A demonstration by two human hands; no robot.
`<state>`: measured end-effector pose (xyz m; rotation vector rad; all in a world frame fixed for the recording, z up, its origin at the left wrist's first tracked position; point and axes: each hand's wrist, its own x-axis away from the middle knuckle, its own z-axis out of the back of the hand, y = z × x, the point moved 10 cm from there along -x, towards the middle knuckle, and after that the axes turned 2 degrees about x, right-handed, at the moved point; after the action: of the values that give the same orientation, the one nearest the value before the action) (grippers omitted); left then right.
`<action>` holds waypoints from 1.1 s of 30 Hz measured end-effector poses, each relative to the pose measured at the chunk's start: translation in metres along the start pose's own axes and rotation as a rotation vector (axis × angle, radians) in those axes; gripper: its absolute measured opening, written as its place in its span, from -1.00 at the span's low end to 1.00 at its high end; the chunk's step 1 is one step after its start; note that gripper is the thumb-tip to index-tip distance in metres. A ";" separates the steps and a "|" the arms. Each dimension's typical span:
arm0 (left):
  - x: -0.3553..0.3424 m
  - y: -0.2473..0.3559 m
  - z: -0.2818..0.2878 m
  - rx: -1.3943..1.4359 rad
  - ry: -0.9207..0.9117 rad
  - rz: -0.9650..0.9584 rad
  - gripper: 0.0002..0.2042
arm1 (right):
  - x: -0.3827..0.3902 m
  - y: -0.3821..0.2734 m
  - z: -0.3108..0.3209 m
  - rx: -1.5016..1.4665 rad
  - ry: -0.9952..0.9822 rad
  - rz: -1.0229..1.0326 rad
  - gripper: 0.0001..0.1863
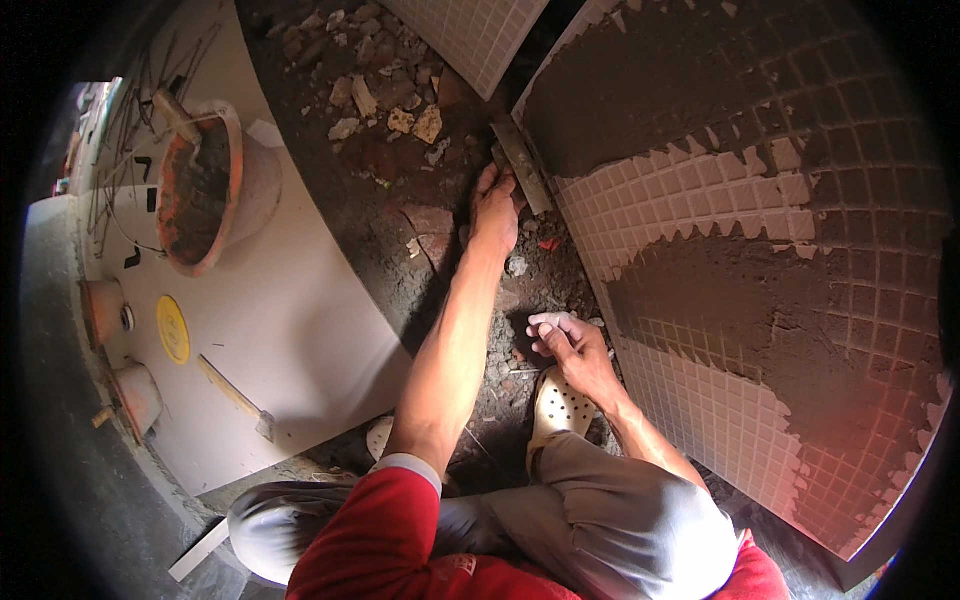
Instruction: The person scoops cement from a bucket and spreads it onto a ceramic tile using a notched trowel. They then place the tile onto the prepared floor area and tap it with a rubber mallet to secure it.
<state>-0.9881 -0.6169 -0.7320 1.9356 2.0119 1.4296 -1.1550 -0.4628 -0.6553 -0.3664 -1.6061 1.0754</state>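
My left hand (495,212) reaches down to the ground, its fingers bent against the side of a flat grey strip (523,170); part of the grip is hidden. The strip lies beside the lower edge of a large tile (680,210). That tile leans at the right with its gridded back toward me, partly coated in grey mortar (720,290). Over my shoe, my right hand (577,352) is closed, thumb against curled, whitish fingers. Whether anything small is pinched there cannot be made out. Loose mortar and soil (505,325) lie between the hands.
Broken rubble (385,100) covers the ground ahead, near a second tile (470,35). On a pale panel (310,320) at left stand a mortar bucket (250,190) with a trowel (178,118), a yellow disc (173,329) and a wooden-handled hammer (235,392). Smaller buckets (138,395) line its edge.
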 end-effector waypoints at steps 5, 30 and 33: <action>-0.005 -0.005 -0.002 0.023 0.044 0.016 -0.64 | -0.001 -0.002 0.000 -0.023 -0.001 -0.011 -0.68; 0.171 0.189 -0.320 -0.379 -0.380 -0.741 -0.62 | 0.006 -0.014 -0.017 0.036 0.005 0.196 -0.67; 0.218 0.167 -0.312 -0.449 -0.515 -0.843 -0.50 | 0.006 -0.024 -0.013 0.043 0.094 0.405 -0.63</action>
<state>-1.0846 -0.6543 -0.3295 0.9347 1.7096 0.9179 -1.1387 -0.4659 -0.6330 -0.7247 -1.4562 1.3725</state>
